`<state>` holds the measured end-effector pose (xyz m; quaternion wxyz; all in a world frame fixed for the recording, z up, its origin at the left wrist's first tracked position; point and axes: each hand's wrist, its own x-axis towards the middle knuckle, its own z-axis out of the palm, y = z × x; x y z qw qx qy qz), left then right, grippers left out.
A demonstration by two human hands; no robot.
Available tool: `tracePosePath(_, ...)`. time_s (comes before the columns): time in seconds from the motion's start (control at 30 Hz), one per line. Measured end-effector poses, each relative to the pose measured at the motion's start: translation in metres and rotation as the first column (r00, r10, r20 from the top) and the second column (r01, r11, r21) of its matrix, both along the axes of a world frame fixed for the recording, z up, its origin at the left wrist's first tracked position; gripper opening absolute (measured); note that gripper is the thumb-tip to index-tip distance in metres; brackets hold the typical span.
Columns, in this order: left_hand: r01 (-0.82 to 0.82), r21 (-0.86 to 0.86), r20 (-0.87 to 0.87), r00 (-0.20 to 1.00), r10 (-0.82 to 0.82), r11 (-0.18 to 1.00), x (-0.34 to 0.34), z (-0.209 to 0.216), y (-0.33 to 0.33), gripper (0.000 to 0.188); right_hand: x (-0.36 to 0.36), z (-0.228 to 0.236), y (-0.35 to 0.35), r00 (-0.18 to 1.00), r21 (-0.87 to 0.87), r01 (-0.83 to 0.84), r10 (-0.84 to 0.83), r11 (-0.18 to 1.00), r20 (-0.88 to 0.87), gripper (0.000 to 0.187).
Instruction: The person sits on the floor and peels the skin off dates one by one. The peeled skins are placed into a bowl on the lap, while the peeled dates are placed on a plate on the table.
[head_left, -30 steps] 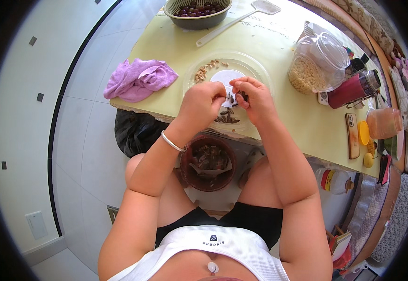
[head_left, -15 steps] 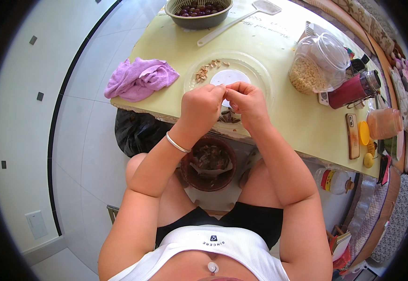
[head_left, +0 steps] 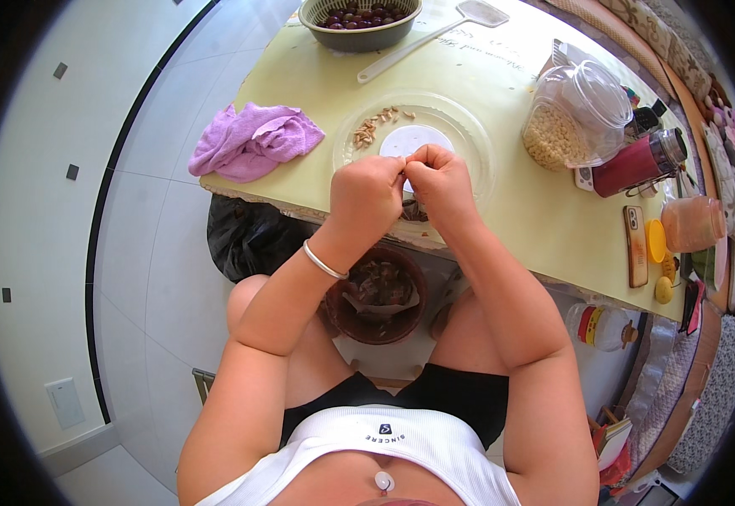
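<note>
Over the near part of a clear round plate [head_left: 471,126], my left hand [head_left: 366,192] and my right hand [head_left: 441,181] meet fingertip to fingertip. Both are closed in a pinch, and whatever sits between the fingertips is too small to make out. Pale, slender kernels [head_left: 365,132] lie scattered on the plate's far left part. A white disc [head_left: 416,139] shows at its middle, partly covered by my hands. Dark husk-like pieces [head_left: 414,211] lie at the near side, between my wrists, partly hidden.
A purple cloth [head_left: 254,142] lies left on the table. At the back are a basket of dark round fruit [head_left: 359,37] and a white spatula [head_left: 418,46]. Right stand a tub of pale pieces [head_left: 557,135], a flask [head_left: 637,163] and a phone [head_left: 635,244]. A brown bin [head_left: 376,329] stands below.
Both hands have shifted slightly nearer to me, still pinched together. My right fingers have curled in more, and the dark pieces below are more covered.
</note>
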<state>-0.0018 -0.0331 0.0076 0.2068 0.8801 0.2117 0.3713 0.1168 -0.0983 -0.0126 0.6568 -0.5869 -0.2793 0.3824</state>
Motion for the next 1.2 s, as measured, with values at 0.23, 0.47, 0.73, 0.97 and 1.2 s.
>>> tracePosePath(0.23, 0.25, -0.683, 0.273, 0.959, -0.078, 0.686, -0.004, 0.004, 0.009, 0.019, 0.012, 0.013, -0.008, 0.896, 0.046, -0.13, 0.137, 0.99, -0.422, 0.006)
tracePosePath(0.47, 0.371, -0.872, 0.386, 0.922, -0.017, 0.319, -0.004, 0.005, 0.022, 0.014, 0.016, 0.016, -0.009, 0.932, 0.081, -0.139, 0.158, 0.987, -0.325, 0.006)
tracePosePath(0.73, 0.336, -0.813, 0.33, 0.939, -0.099, 0.475, -0.003, 0.002, 0.022, 0.011, 0.016, 0.014, -0.01, 0.943, 0.079, -0.151, 0.168, 0.985, -0.287, 0.006)
tracePosePath(0.97, 0.17, -0.615, 0.241, 0.97, -0.021, 0.77, 0.0, 0.007, 0.014, 0.006, 0.021, 0.012, -0.011, 0.893, 0.137, -0.122, 0.168, 0.983, -0.417, 0.005)
tracePosePath(1.2, -0.116, -0.304, 0.08, 0.986, 0.146, 0.946, -0.013, -0.001, 0.059, 0.006, 0.03, 0.018, -0.009, 0.793, 0.153, 0.017, 0.08, 0.988, -0.604, 0.013)
